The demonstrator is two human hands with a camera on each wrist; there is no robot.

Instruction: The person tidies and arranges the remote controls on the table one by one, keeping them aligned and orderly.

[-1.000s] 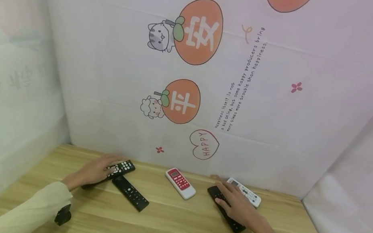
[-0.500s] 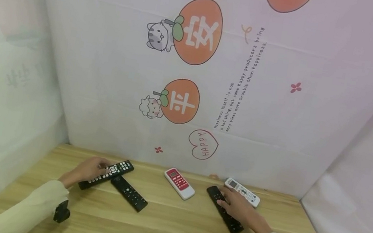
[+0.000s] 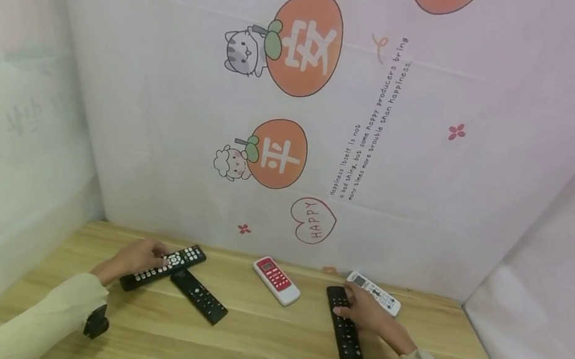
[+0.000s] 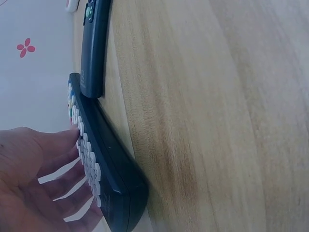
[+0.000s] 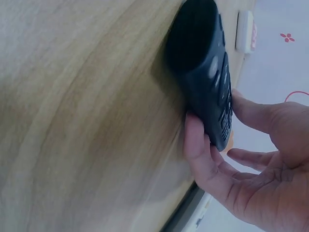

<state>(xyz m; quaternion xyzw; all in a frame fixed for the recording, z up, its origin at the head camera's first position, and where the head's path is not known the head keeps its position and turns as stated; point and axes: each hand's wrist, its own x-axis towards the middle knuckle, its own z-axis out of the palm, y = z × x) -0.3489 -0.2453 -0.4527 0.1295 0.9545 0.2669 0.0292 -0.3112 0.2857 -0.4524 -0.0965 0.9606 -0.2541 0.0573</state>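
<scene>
Right remote [image 3: 345, 332] is pinched between thumb and bent fingers of the right hand [image 3: 365, 309], from its right side, right of middle on the worktop [image 3: 260, 354]; long axis runs far edge to near. Left remote [image 3: 175, 259], slantwise, is similarly pinched by the left hand [image 3: 135, 259].

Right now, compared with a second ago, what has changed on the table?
The right hand has taken hold of the right-hand black remote, swinging its far end right and near end left. The left hand has drawn back and pinches the white-buttoned black remote. The red-and-white remote, white remote and other black remote stayed put.
</scene>
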